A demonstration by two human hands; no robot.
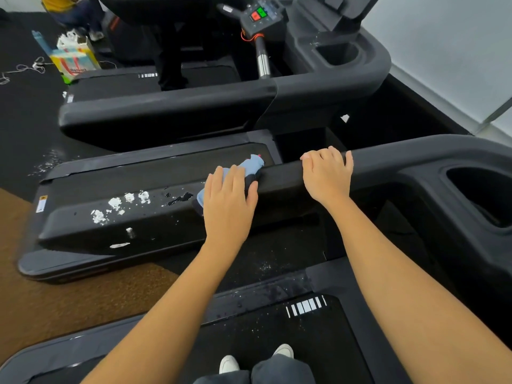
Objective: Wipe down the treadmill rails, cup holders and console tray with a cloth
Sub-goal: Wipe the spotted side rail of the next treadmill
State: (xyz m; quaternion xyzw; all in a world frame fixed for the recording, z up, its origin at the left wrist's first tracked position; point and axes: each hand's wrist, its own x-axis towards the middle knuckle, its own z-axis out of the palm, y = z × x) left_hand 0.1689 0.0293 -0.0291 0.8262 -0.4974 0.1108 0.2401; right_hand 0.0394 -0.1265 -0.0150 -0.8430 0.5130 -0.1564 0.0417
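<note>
A black treadmill rail (pixel 155 214) runs across the middle of the view, with white foam blotches (pixel 119 203) on its left part. A light blue cloth (pixel 250 166) is draped over the rail. My left hand (pixel 228 202) lies flat on the cloth with straight fingers and presses it on the rail. My right hand (pixel 327 173) sits on the rail just right of the cloth, its fingers curled over the far edge. A deep cup holder (pixel 482 198) opens at the right end of the rail.
A second treadmill stands behind with its own rail (pixel 166 109), cup holder (pixel 336 52) and a control pad (pixel 259 15) with red and green buttons. A colourful bag (pixel 73 58) and a person's legs are at the far left. My shoes (pixel 228 363) stand on the belt.
</note>
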